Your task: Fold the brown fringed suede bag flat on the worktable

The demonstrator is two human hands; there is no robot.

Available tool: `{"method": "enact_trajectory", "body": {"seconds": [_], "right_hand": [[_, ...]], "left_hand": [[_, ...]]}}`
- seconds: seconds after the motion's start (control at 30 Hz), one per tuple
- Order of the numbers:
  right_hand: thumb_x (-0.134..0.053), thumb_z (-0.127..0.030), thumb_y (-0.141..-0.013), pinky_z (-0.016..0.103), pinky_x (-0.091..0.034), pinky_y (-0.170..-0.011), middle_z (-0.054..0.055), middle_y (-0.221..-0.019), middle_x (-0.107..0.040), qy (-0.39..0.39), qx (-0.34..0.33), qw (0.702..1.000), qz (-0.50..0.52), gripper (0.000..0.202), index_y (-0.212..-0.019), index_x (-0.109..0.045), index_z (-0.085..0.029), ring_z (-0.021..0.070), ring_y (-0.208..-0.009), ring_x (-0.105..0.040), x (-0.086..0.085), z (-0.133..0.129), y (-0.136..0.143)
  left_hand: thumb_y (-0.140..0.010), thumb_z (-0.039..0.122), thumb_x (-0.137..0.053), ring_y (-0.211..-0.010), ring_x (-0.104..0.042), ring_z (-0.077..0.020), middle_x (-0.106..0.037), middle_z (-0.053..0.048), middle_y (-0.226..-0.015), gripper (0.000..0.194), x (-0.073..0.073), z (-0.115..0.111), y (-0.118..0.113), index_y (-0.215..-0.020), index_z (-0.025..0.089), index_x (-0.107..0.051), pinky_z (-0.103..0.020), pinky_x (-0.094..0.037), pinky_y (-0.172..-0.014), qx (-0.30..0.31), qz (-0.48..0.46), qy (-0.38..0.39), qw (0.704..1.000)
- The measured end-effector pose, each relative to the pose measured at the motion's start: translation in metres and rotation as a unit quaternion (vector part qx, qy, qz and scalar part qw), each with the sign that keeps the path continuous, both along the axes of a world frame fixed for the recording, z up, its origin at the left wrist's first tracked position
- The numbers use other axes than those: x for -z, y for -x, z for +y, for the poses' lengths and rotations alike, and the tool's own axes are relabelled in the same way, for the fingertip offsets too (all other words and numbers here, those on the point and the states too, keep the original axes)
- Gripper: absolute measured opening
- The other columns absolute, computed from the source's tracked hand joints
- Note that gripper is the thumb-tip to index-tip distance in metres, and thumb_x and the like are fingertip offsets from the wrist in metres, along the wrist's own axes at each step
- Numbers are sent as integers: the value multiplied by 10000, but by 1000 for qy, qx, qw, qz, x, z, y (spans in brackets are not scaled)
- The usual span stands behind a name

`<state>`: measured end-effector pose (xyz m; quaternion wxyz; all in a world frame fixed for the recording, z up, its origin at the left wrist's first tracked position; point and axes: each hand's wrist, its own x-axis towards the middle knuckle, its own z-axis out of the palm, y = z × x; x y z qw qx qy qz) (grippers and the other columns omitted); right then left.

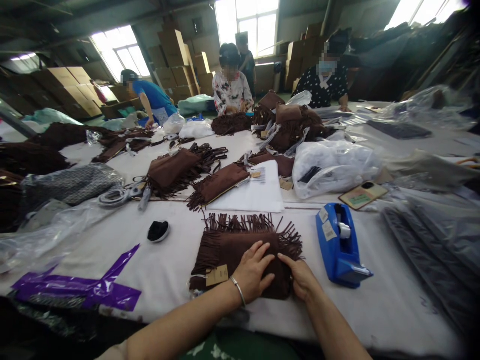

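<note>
Left hand point(253, 271) and right hand point(300, 276) lie flat, fingers spread, pressing folded brown fringed scarf point(240, 247) on white surface point(168, 270); blue tape dispenser point(339, 245) just right

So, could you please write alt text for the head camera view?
Both hands, left hand and right hand, press flat on a folded brown fringed scarf on a white table. A blue tape dispenser stands to its right.

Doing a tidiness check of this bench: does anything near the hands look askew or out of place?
Nothing is damaged or spilled. Both hands, left and right, press flat on a folded brown fringed scarf. A purple plastic strip lies crumpled at the table edge, and the tape dispenser sits angled.
</note>
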<state>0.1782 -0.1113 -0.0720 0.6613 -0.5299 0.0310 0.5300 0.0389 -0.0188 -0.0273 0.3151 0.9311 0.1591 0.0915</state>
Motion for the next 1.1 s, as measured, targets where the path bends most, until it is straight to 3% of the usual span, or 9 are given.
{"method": "enact_trajectory", "body": {"seconds": [0.13,0.2,0.37,0.53,0.7,0.8,0.87,1.0,1.1], "right_hand": [[-780,-301,-619,318,-550,-649,124,-853,-715,11,-3,1000,-3,373,-902,-682,-78,232,-720,-672,2,-1,-1],[-777,-294,-620,315,-548,-623,123,-827,-715,12,-2,1000,-5,361,-889,-682,-73,235,-705,-671,2,0,-1],[-772,-281,-621,332,-552,-738,102,-885,-716,2,4,1000,-1,418,-979,-666,-92,247,-816,-673,-3,0,2],[-784,-301,-605,327,-556,-697,119,-868,-715,4,-2,1000,-4,404,-923,-677,-75,262,-803,-675,-3,0,2],[-786,-325,-596,347,-556,-725,111,-866,-716,11,0,1000,-6,445,-949,-670,-79,267,-814,-673,3,1,2],[-792,-342,-578,363,-555,-749,108,-861,-716,20,0,1000,-14,473,-955,-669,-83,273,-820,-672,5,1,1],[-793,-373,-568,375,-556,-763,107,-860,-716,25,-6,999,-23,492,-952,-671,-91,282,-840,-669,4,0,1],[-802,-470,-526,348,-554,-793,104,-898,-707,42,-42,996,-69,529,-927,-673,-151,272,-912,-654,-4,-5,3],[-706,-616,-621,364,-568,-668,84,-1003,-668,57,-101,978,-171,616,-1109,-592,-258,252,-932,-640,-16,7,8]], "left_hand": [[-792,234,-642,-1295,-333,-273,-587,-42,-1193,51,4,-3,1,-822,201,-667,-460,-298,-1085,28,-31,72,997],[-836,240,-598,-1233,-407,-237,-634,-42,-1052,135,4,-2,1,-721,189,-645,-406,-345,-1063,4,-67,108,992],[-847,219,-562,-1332,-274,-269,-454,-75,-1356,313,6,6,0,-1160,207,-568,-482,-294,-1095,-13,-46,-14,999],[-858,264,-553,-1294,-317,-268,-533,-63,-1221,134,5,3,-2,-954,202,-623,-444,-317,-1085,34,-12,-69,997],[-860,249,-555,-1162,-418,-254,-522,-70,-1217,255,1,4,-11,-1107,187,-560,-426,-398,-988,-7,11,-101,995],[-867,289,-552,-1094,-444,-258,-549,-58,-1145,143,-3,6,-15,-961,192,-597,-423,-421,-911,18,34,-125,991],[-876,304,-538,-1084,-449,-250,-557,-55,-1123,135,-4,6,-14,-916,191,-601,-413,-413,-911,28,33,-123,991],[-880,342,-532,-1187,-399,-274,-511,-75,-1260,291,0,2,-7,-1136,206,-551,-461,-377,-970,2,22,-89,996],[-860,393,-560,-1203,-407,-313,-568,-86,-1176,247,0,1,-3,-1043,234,-611,-532,-355,-982,21,44,29,998]]}}
